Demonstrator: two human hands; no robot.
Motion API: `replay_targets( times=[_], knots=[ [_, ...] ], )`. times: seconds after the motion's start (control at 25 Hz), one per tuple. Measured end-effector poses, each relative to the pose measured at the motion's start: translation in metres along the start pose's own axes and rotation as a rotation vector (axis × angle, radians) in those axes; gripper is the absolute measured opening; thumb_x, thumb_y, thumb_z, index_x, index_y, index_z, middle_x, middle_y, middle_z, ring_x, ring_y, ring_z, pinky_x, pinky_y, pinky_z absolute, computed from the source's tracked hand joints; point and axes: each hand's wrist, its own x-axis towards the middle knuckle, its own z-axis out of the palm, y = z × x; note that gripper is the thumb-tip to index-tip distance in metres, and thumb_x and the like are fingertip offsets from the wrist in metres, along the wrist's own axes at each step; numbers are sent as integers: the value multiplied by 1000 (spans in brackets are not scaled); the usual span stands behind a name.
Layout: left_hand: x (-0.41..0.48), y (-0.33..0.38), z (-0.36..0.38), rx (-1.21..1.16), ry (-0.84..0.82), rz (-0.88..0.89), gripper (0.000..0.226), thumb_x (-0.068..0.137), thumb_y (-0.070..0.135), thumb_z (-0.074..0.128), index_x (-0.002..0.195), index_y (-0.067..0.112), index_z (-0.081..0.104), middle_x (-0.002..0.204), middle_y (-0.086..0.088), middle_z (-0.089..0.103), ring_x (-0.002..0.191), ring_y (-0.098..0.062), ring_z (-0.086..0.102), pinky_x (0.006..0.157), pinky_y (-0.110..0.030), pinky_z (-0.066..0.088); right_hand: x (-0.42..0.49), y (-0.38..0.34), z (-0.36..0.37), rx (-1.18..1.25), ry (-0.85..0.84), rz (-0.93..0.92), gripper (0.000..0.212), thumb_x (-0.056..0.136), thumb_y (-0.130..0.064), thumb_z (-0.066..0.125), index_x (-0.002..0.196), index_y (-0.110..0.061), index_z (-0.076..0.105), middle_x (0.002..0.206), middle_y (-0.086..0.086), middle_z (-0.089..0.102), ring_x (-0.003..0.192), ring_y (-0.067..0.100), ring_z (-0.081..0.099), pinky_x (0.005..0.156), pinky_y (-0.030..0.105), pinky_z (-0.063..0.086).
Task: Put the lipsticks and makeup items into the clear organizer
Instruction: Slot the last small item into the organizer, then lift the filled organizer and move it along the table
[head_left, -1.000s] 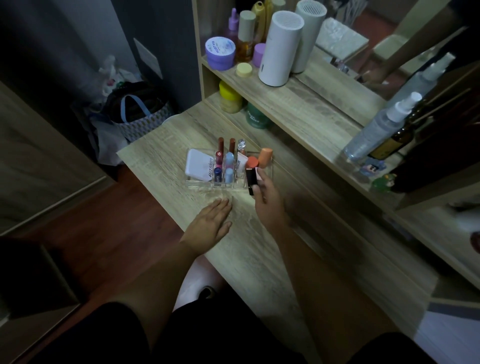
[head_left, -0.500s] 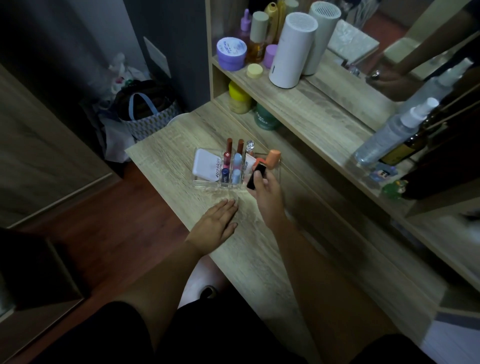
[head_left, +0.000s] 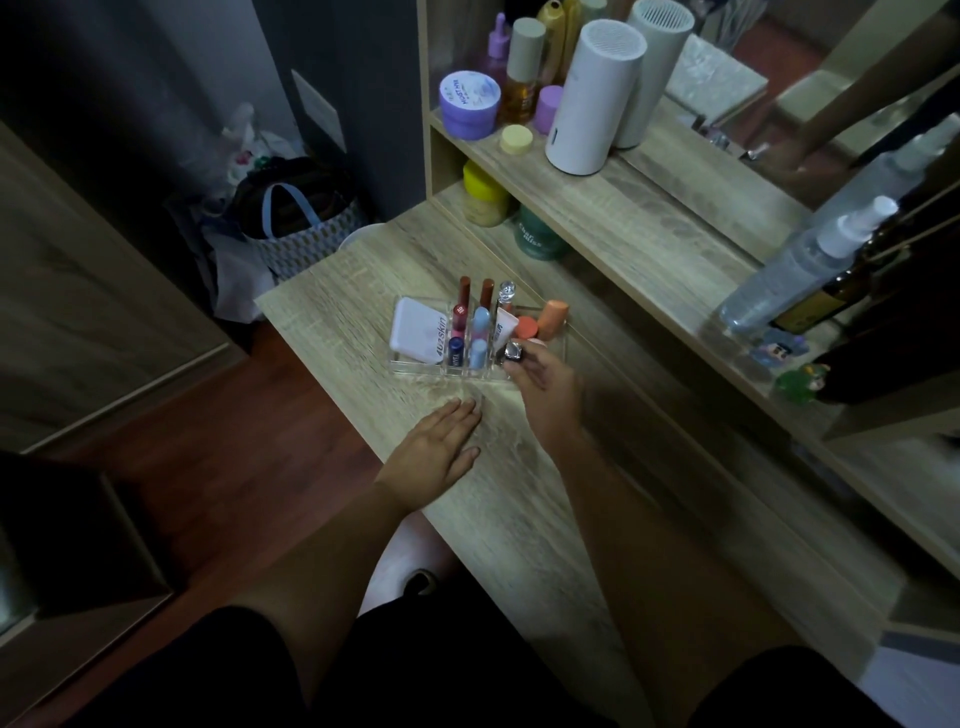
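Left hand flat on desk, fingers spread, holding nothing; likely bracing the body. Just beyond it, organizer, already stocked: white compact at left, lipsticks upright in middle slots, orange caps at right. Right hand pinches a dark lipstick, silver end up, over the near right compartment, probably to drop it in.

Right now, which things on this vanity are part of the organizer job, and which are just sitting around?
Part of the job:
- clear organizer
- silver-capped lipstick in the right hand
- white compact
- orange tubes
- left hand, flat on the desk

Lying about:
- white cylinder
- purple jar
- spray bottle
- yellow jar
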Motion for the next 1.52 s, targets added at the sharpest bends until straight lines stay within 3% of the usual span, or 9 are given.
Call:
replay_targets(
  times=[0.16,0.28,0.48,0.8,1.12,1.2,1.32,1.44,1.52],
  knots=[
    [-1,0,0,18,6,15,52,87,19,64,130,-3,48,136,-22,52,129,-40,44,108,-53,34,1,1,3,-112,-2,-75,33,85,2,63,118,0,62,116,18,67,103,24,66,95,37,54],
    [-1,0,0,38,17,17,51,86,20,65,129,-3,49,135,-22,53,128,-39,46,106,-54,35,4,3,6,-190,-1,-96,31,84,2,65,115,2,64,114,18,66,102,27,66,94,44,54],
    [-1,1,1,78,40,35,50,83,20,68,125,-3,53,131,-20,57,124,-38,51,102,-53,43,1,2,9,-169,38,-39,27,86,-3,63,113,-5,62,109,13,69,91,13,65,86,33,57],
    [-2,4,5,184,101,86,52,77,23,74,120,-1,59,125,-17,63,117,-34,59,94,-47,50,4,0,17,-253,91,-97,25,84,0,65,110,1,64,106,19,67,88,23,68,80,31,57],
    [0,6,-4,67,17,26,51,85,21,66,128,-2,51,134,-21,55,126,-36,50,105,-47,42,2,-1,14,-217,103,-81,30,83,3,65,112,2,63,103,19,70,86,20,68,78,18,52],
    [-3,6,-10,-70,17,-61,47,91,23,57,131,1,47,136,-21,51,129,-34,46,110,-40,35,0,-3,11,-199,107,-70,36,81,3,67,117,0,61,101,19,71,84,17,66,78,16,50],
    [-2,2,-22,-206,301,-387,33,91,22,49,112,-2,55,113,-25,58,107,-37,51,94,-32,35,-1,-2,4,-244,140,-56,43,80,-3,71,121,-3,59,105,17,69,90,19,65,83,32,56],
    [8,-13,-40,-308,578,-762,22,84,2,54,104,-9,52,105,-31,54,102,-43,50,90,-37,34,-3,5,-4,-341,206,-47,53,74,-13,77,122,-5,56,115,17,62,104,29,58,91,46,51],
    [19,-27,-49,-368,578,-876,33,79,-4,54,111,-10,50,111,-33,54,109,-44,50,96,-43,37,-4,12,-8,-461,231,-27,68,68,-24,82,126,-5,52,119,17,57,111,30,53,96,41,45]
  ],
)
